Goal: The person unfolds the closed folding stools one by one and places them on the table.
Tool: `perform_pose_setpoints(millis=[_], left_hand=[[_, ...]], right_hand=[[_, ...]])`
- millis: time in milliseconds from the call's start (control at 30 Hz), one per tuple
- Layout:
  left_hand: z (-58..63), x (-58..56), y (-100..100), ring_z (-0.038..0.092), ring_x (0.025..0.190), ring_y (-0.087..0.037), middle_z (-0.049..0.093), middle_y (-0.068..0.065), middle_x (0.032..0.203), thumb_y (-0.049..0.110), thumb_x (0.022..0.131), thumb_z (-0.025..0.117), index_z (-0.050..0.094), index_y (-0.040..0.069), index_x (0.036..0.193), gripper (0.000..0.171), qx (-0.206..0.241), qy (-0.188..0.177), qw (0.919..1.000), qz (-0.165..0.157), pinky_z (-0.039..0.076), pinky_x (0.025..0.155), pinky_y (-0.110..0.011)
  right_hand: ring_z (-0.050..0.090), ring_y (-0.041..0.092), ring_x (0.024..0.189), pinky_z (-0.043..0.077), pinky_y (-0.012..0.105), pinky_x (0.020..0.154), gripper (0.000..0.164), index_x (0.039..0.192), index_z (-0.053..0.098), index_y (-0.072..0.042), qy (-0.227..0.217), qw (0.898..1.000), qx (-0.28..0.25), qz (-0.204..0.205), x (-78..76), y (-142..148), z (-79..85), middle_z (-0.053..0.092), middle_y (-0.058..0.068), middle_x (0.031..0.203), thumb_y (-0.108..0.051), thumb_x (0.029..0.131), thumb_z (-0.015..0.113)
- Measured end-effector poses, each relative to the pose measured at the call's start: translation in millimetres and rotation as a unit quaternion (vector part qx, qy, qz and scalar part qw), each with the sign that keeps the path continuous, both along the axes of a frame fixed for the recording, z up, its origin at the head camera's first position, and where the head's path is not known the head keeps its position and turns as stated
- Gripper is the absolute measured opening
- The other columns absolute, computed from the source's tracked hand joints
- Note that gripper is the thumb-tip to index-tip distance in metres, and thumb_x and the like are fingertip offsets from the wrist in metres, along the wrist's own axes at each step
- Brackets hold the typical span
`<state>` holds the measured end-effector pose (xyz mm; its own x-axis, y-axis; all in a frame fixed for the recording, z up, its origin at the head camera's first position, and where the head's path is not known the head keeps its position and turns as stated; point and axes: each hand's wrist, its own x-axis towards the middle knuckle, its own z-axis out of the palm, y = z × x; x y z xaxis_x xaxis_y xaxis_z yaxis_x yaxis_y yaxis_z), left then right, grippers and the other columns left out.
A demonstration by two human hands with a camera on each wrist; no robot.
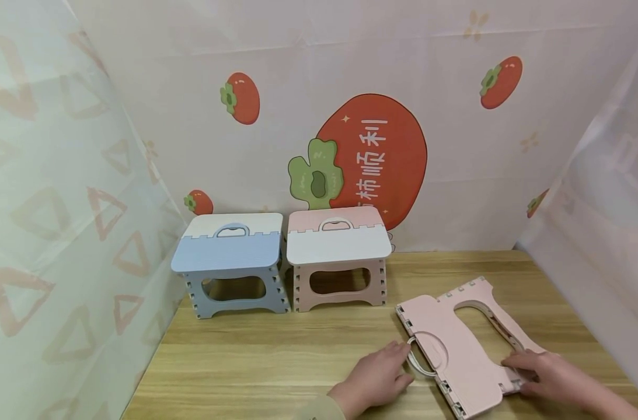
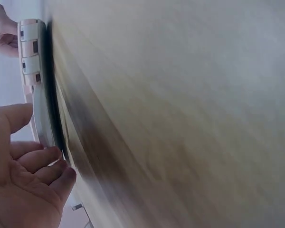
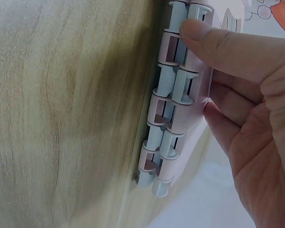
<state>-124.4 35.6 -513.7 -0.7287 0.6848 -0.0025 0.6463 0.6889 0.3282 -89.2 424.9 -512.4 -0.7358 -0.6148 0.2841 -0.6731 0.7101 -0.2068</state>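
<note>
A folded pink step stool (image 1: 455,344) lies flat on the wooden table at the right, its white carry handle (image 1: 419,360) pointing left. My left hand (image 1: 373,373) is beside that handle with relaxed, slightly bent fingers; the fingertips are right at the handle's rim. In the left wrist view, the thumb and fingers (image 2: 42,166) stand apart near the stool's edge. At the stool's right side, my right hand (image 1: 552,373) pinches the leg part. The right wrist view shows the thumb (image 3: 199,31) on the pink-and-white hinged edge (image 3: 168,99), with the other fingers behind, partly hidden.
A blue-and-white folding stool (image 1: 226,251) stands unfolded at the back left. Next to it stands a pink-and-white one (image 1: 340,245), also unfolded. Printed cloth walls (image 1: 455,175) enclose the wooden table (image 1: 255,361) at the back and both sides.
</note>
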Motion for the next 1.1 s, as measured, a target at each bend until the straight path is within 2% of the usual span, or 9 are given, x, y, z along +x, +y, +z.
perform_pose_setpoints(millis=[67,167,267,367,533,633,867,1000,1100], left_hand=[[0.4,0.2,3,0.055,0.135,-0.015,0.058,0.000,0.147,0.042,0.104,0.057,0.052,0.012,0.150,0.055,0.031,-0.034,0.9986,0.024,0.049,0.107,-0.029],[0.6,0.2,8,0.070,0.088,-0.006,0.076,0.001,0.102,0.036,0.102,0.059,0.056,0.010,0.147,0.051,0.100,-0.098,0.9880,0.067,0.056,0.086,-0.021],[1.8,0.7,10,0.046,0.048,-0.004,0.059,0.006,0.062,0.028,0.100,0.062,0.062,0.009,0.141,0.045,0.176,-0.153,0.9666,0.106,0.048,0.056,-0.019],[3.2,0.9,12,0.036,0.046,-0.004,0.052,0.007,0.060,0.020,0.097,0.063,0.074,0.011,0.118,0.025,0.249,-0.198,0.9381,0.137,0.036,0.045,-0.021],[4.2,-1.0,15,0.054,0.066,-0.001,0.071,0.004,0.083,0.014,0.094,0.064,0.077,0.006,0.110,0.022,0.334,-0.262,0.8868,0.182,0.046,0.057,-0.018],[3.1,-2.9,20,0.067,0.087,-0.004,0.077,-0.006,0.104,0.011,0.092,0.064,0.071,-0.003,0.123,0.035,0.380,-0.311,0.8447,0.214,0.057,0.074,-0.020],[-3.3,-6.4,27,0.073,0.089,-0.020,0.072,-0.019,0.105,0.001,0.096,0.060,0.057,-0.018,0.131,0.039,0.523,-0.468,0.6608,0.266,0.063,0.082,-0.035],[-8.7,-7.9,28,0.073,0.089,-0.022,0.073,-0.020,0.102,0.002,0.098,0.060,0.063,-0.015,0.123,0.030,0.541,-0.503,0.6173,0.270,0.063,0.084,-0.037],[-11.8,-9.2,29,0.073,0.089,-0.022,0.074,-0.019,0.100,0.001,0.098,0.061,0.066,-0.013,0.119,0.026,0.543,-0.510,0.6089,0.273,0.062,0.084,-0.039]], right_hand=[[0.066,-0.001,0.091,0.043,0.002,0.072,0.048,0.105,0.075,-0.016,-0.003,1.000,0.004,-0.006,0.4,-1,0.5,0.074,0.002,0.098,-0.015,0.061,0.095],[0.065,-0.001,0.090,0.046,0.006,0.070,0.048,0.105,0.075,-0.015,-0.011,1.000,0.004,-0.007,0.3,-3,1.1,0.074,0.001,0.098,-0.015,0.062,0.094],[0.066,-0.001,0.090,0.046,0.005,0.070,0.049,0.105,0.075,-0.014,-0.005,1.000,0.003,-0.004,-0.8,-4,0.7,0.074,-0.001,0.098,-0.015,0.060,0.095],[0.066,-0.001,0.090,0.046,0.006,0.069,0.049,0.105,0.075,-0.014,-0.009,1.000,0.004,0.000,-1.8,-4,0.3,0.074,0.000,0.098,-0.015,0.060,0.095],[0.066,0.000,0.093,0.053,0.018,0.064,0.046,0.107,0.075,-0.014,-0.042,0.999,0.017,-0.004,-2.6,-3,0.8,0.074,0.001,0.100,-0.015,0.065,0.093],[0.066,0.000,0.093,0.054,0.020,0.063,0.045,0.108,0.075,-0.013,-0.045,0.999,0.020,-0.004,-2.9,-2,1.1,0.074,0.002,0.100,-0.015,0.066,0.093],[0.067,0.003,0.092,0.054,0.021,0.063,0.044,0.108,0.075,-0.011,-0.046,0.998,0.028,0.009,-4.0,-1,4.3,0.074,0.005,0.100,-0.018,0.068,0.092],[0.067,0.002,0.093,0.054,0.022,0.063,0.044,0.109,0.074,-0.010,-0.053,0.998,0.030,0.011,-4.1,0,5.1,0.074,0.005,0.101,-0.018,0.069,0.092],[0.066,0.002,0.093,0.054,0.022,0.063,0.044,0.108,0.074,-0.010,-0.048,0.998,0.026,0.014,-3.9,0,4.4,0.074,0.005,0.101,-0.016,0.069,0.092]])
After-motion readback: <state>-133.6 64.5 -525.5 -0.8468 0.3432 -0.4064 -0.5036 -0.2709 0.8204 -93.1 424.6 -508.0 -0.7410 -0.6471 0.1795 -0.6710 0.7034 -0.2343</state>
